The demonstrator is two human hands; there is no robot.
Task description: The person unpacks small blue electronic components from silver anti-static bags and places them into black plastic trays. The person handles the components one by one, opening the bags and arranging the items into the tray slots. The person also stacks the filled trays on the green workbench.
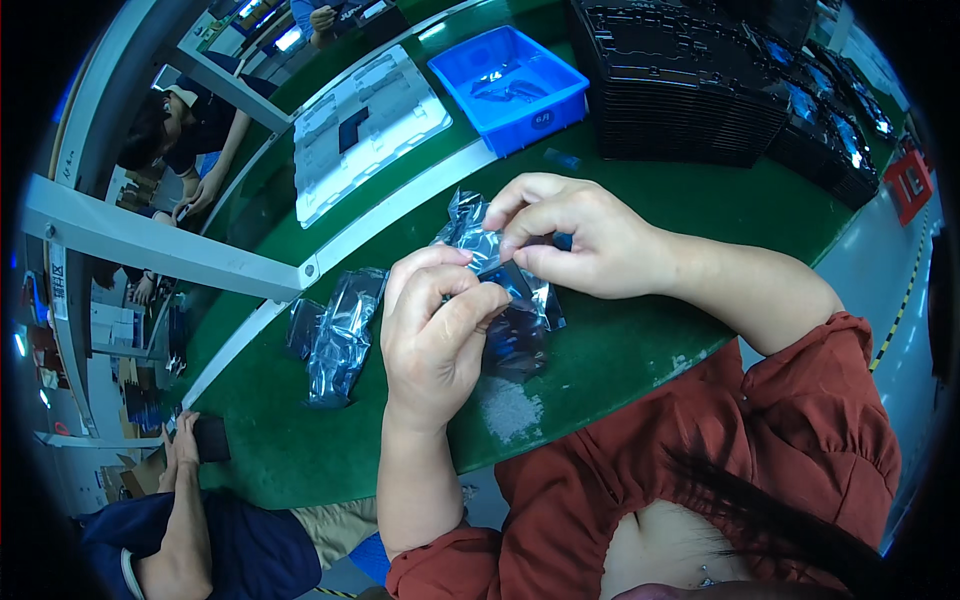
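Observation:
A shiny silvery plastic bag (pixel 467 228), crinkled like anti-static film, is between my hands above the green table. My left hand (pixel 430 325) has its fingers bent in a pinch on the near left side of the bag. The fingertips of my right hand (pixel 585 240) are pinched together at the bag's upper right side. A dark, glossy flat part (pixel 515 340) shows below the fingers; whether it is inside the film I cannot tell. To the left of my left hand lies another silvery bag (pixel 342 335), with a dark piece at its left edge.
Beyond my hands stand a blue bin (pixel 510 90) with film in it and a white moulded tray (pixel 370 130) bearing a dark piece. Black trays (pixel 680 80) are stacked at the far right. A white metal frame (pixel 160 235) crosses the left. Other people work beyond it and at lower left.

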